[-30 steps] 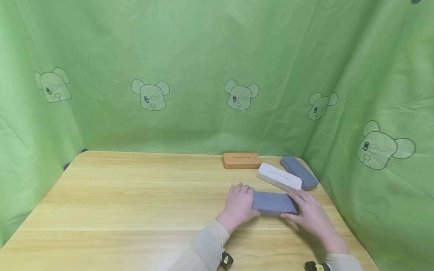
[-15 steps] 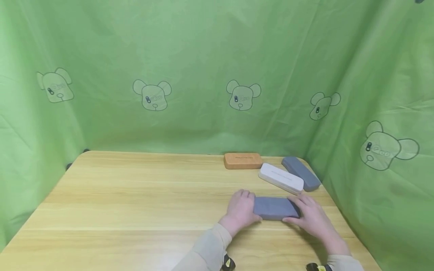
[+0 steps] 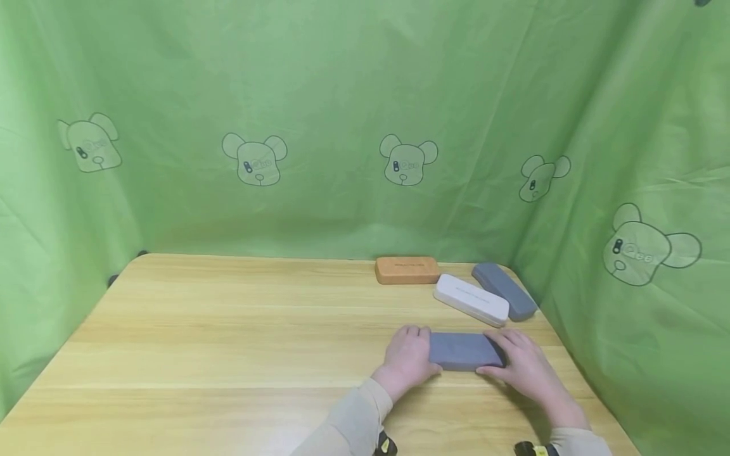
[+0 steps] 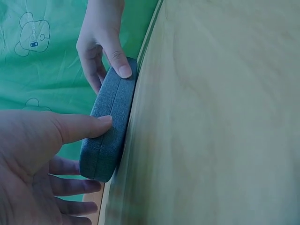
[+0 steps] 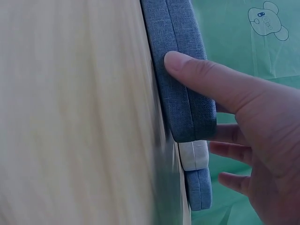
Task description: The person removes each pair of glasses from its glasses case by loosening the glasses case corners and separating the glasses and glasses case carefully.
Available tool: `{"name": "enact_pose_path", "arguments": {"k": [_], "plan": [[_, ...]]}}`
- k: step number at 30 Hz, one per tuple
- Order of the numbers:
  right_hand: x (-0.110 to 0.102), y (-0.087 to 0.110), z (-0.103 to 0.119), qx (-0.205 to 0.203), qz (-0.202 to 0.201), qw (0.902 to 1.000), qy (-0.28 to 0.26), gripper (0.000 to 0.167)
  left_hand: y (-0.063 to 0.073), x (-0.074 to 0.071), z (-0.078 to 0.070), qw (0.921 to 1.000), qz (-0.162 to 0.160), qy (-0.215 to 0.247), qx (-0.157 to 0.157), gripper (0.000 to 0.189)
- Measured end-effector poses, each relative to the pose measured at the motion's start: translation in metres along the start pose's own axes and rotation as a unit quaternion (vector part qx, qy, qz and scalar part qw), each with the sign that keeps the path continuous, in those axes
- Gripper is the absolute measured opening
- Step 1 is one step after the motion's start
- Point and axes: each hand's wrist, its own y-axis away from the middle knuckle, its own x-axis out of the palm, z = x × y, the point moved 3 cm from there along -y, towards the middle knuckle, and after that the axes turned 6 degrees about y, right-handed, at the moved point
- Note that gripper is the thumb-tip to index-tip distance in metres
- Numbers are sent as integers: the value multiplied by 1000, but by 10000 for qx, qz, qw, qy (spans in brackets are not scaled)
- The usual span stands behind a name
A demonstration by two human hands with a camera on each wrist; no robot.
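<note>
A blue-grey fabric glasses case (image 3: 464, 351) lies flat at the right part of the table, long side facing me, its lid down along the seam. My left hand (image 3: 407, 358) holds its left end; in the left wrist view the thumb (image 4: 89, 127) presses the seamed front side and the fingers are at the end and behind. At the right end my right hand (image 3: 525, 364) grips the case, thumb (image 5: 201, 72) on the front side in the right wrist view. The far fingers are partly hidden by the case.
Behind the held case lie a white glasses case (image 3: 472, 299), set at a slant, a second blue-grey case (image 3: 504, 291) near the right edge, and an orange case (image 3: 407, 270) at the back edge. A green curtain (image 3: 319, 209) surrounds the wooden table (image 3: 199, 342).
Both hands have brought the held blue-grey glasses case a little toward me, mostly in the first half second. The other cases have stayed where they were.
</note>
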Motion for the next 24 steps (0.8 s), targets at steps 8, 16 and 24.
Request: {"name": "enact_pose_path", "arguments": {"k": [8, 16, 24], "plan": [[-3, 1, 2, 131, 302, 9994, -92, 82, 1, 1, 3, 9987, 121, 463, -200, 79], [-28, -8, 11, 1, 43, 9992, -410, 80, 5, -3, 7, 9896, -45, 1379, -410, 80], [-44, -25, 22, -254, -41, 9987, -434, 72, 10, -5, 9, 9475, -585, 3028, -842, 80]]}}
